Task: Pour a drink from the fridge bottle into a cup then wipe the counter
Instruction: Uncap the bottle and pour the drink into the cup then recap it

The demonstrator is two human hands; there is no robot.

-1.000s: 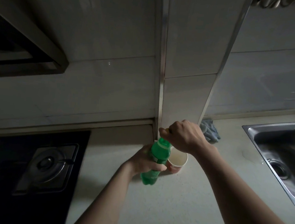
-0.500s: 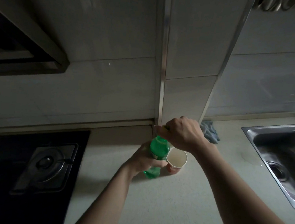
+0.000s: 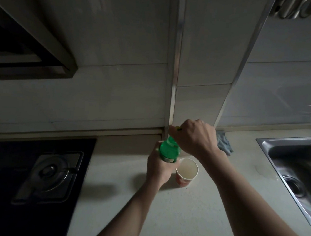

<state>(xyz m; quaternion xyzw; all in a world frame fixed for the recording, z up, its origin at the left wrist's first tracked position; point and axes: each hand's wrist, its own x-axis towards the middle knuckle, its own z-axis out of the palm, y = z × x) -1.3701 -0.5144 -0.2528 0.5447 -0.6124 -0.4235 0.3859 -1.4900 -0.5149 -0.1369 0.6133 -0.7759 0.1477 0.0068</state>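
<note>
Dim kitchen, seen from above.

Far left: range hood [image 3: 31,52] overhangs a black gas hob [image 3: 5,190]; one burner [image 3: 54,169] shows, unlit.

Pale counter [image 3: 180,222] runs from the hob to the sink. Tiled wall [image 3: 115,96] behind, with a metal corner strip [image 3: 175,63] running down to the counter.

Centre: left hand [image 3: 161,166] comes up from the lower edge. Its fingers and thumb are wrapped round the body of the green bottle [image 3: 168,151], a full grip on the lower part. The bottle stands roughly upright over the counter, just left of the cup. Its base is hidden by the hand, so I cannot tell whether it rests on the counter.

Right hand [image 3: 196,137] reaches across from the right and sits over the top of the bottle, knuckles up, fingers curled tight. A sliver of the yellow cap [image 3: 178,128] shows at the fingertips. Whether the cap sits on the neck or is clear of it cannot be told.

Paper cup [image 3: 186,171] stands upright on the counter, mouth open, reddish print on its side, just beside the left hand, under the right wrist. Inside looks pale; contents cannot be told.

Right of the hands: a crumpled blue-grey cloth [image 3: 224,143] lies on the counter against the wall.

Far right: steel sink [image 3: 282,146] sunk in the counter, drain [image 3: 294,186] visible. Metal utensils [image 3: 306,8] hang at the top edge.
</note>
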